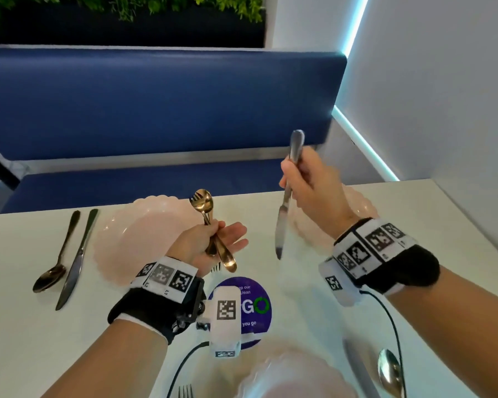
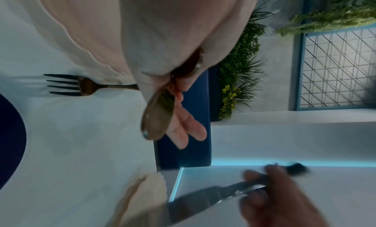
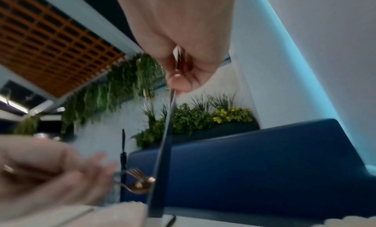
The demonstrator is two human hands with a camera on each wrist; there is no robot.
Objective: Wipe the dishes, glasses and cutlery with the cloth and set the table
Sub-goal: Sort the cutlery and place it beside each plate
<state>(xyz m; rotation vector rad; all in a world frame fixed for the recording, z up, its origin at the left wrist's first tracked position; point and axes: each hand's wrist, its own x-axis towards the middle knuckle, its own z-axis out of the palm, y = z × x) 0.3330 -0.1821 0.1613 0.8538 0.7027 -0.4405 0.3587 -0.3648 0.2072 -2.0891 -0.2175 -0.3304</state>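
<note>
White counter, blue bench behind: cutlery held above it.
Right hand pinched a silver table knife upright, blade-down, beside the far pink scalloped plate; left hand gripped a gold spoon and fork.

The head view looked forward and down from above the white surface toward the blue bench, with both hands well below it. The left wrist view, turned sideways, sat very close behind the left hand, facing along its fingers toward that bench. The right wrist view sat just as close behind the right hand, tilted up past the bench; all three shared the bench and the plants behind it.
</note>
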